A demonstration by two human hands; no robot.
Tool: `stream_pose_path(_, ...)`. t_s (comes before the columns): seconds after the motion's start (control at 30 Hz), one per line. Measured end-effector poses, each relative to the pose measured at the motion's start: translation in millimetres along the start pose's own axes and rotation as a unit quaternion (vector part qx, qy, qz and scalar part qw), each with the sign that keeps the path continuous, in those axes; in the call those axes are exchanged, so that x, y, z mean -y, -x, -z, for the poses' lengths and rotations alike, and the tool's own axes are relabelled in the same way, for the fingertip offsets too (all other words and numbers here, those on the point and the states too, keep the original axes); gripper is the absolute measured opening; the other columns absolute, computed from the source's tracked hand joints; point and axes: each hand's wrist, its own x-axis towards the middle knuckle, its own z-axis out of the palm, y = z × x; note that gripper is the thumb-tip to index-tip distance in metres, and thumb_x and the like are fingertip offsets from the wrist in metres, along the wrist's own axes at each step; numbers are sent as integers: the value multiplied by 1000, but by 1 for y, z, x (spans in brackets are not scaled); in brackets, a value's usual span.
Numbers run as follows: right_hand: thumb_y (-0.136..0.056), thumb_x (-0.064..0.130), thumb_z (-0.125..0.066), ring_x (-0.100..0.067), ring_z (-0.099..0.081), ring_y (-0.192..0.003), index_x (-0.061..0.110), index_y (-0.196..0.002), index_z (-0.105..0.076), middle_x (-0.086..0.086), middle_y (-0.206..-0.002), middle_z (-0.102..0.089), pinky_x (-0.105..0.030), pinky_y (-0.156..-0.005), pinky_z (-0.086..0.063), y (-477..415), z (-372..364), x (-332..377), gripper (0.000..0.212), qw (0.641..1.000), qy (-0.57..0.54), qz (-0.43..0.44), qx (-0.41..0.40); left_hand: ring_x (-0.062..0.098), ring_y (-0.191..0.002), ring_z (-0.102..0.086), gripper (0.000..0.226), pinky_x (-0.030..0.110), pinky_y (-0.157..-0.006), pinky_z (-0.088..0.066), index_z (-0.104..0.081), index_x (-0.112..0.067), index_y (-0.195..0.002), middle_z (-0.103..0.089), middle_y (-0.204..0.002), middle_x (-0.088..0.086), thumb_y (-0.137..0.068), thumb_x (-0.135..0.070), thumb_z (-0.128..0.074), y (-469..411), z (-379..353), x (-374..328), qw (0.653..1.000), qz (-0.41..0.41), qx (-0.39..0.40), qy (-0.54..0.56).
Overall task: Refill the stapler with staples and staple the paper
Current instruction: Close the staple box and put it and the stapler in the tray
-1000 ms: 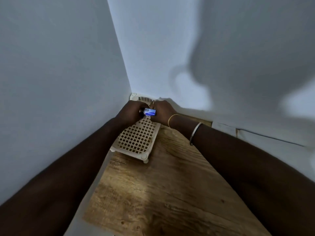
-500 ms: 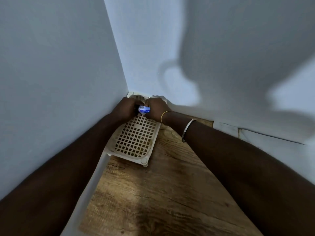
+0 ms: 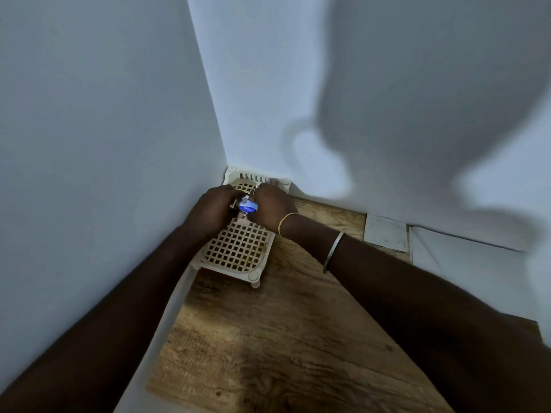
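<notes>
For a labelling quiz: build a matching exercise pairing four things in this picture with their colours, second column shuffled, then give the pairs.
1 small held object
2 lattice rack
3 broad bangle
4 tabletop

a silver
b wood brown
c blue
d cream

Pairs: 1-c, 2-d, 3-a, 4-b

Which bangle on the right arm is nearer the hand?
The thin gold bangle, at the wrist by the right hand; the broader silver bangle sits farther up the forearm.
</notes>
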Motion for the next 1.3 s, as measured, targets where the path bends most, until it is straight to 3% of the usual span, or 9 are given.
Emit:
stream_pose_path(0.2,-80,28,-78,-31,-65,-98,10,-97,-70,-13,-104,-68,-32,-73,-44,15,-18,5,26,1000,8,1,28,31,-102,-66,42,37,-86,-51,-70,-13,-128,-68,-116,12,-87,-2,-70,31,-19,6,999,28,-14,-11)
stream_pose_path(0.4,-78,28,-80,-32,-68,-94,10,-90,-72,-13,-100,-72,-32,-72,-47,24,-27,2,23,999,13,-9,37,26,-93,-68,28,39,-81,-55,-76,-15,-116,-71,-107,7,-89,-11,-71,42,-25,3,999,40,-9,-4)
stream_pose_path(0.57,-78,27,-80,-32,-66,-98,10,-93,-71,-14,-104,-70,-36,-79,-52,28,-31,4,25,999,21,0,29,25,-98,-68,32,37,-85,-54,-74,-15,-122,-71,-112,7,-91,-12,-71,45,-31,3,998,59,-3,-13)
stream_pose_path(0.87,-79,28,-79,-30,-65,-94,10,-93,-71,-11,-100,-69,-34,-76,-48,37,-39,4,24,999,13,8,28,26,-100,-69,32,34,-87,-52,-73,-14,-126,-72,-114,10,-93,-14,-70,55,-42,3,996,88,-8,-19)
stream_pose_path(1.1,-80,28,-79,-30,-66,-95,9,-94,-71,-12,-100,-69,-32,-73,-47,41,-39,5,25,999,23,17,21,28,-108,-68,32,39,-95,-53,-73,-16,-126,-71,-121,10,-94,-19,-71,58,-44,-2,993,113,-15,5)
stream_pose_path(1.3,-79,38,-80,-30,-64,-98,9,-96,-71,-13,-104,-68,-35,-78,-51,43,-36,3,36,999,13,20,28,29,-110,-68,34,42,-97,-53,-72,-12,-126,-71,-123,12,-91,-13,-72,61,-39,-4,994,110,-11,9)
